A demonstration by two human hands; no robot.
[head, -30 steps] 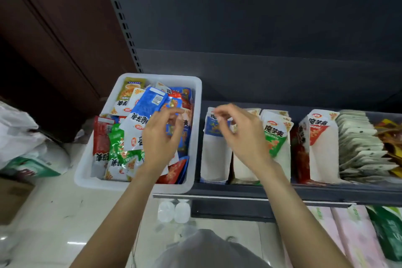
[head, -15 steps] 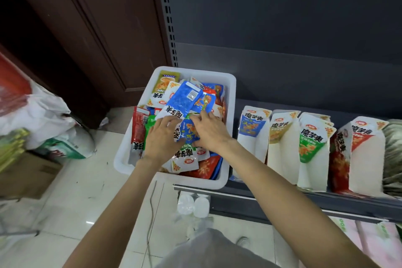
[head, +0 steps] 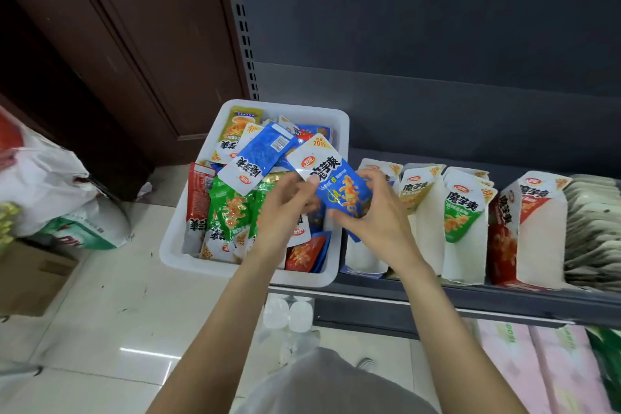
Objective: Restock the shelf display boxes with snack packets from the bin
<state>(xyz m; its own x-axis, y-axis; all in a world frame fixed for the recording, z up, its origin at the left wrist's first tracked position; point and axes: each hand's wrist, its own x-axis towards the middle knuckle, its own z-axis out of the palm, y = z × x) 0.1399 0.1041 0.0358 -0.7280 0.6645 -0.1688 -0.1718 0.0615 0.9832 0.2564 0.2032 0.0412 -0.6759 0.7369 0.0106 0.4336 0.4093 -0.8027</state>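
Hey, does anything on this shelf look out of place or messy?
Mostly the white bin: it overhangs the shelf's left end, its packets a jumbled heap. The display boxes stand upright in a row.

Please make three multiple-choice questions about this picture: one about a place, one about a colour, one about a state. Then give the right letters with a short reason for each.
1. Where does the white bin stand?
A. at the left end of the shelf, beside the display boxes
B. on the floor tiles
C. on top of the display boxes

2. What colour is the snack packet that both hands hold?
A. red and white
B. green and white
C. blue and white

3. What is the state of the right hand?
A. open and flat on the shelf
B. closed in a grip on the packet
C. empty, inside a display box

Right letters:
1 A: the bin sits on the shelf edge, left of the display boxes.
2 C: its lower part is blue, its top white.
3 B: its fingers wrap the packet's lower end, while the left hand pinches its left edge.
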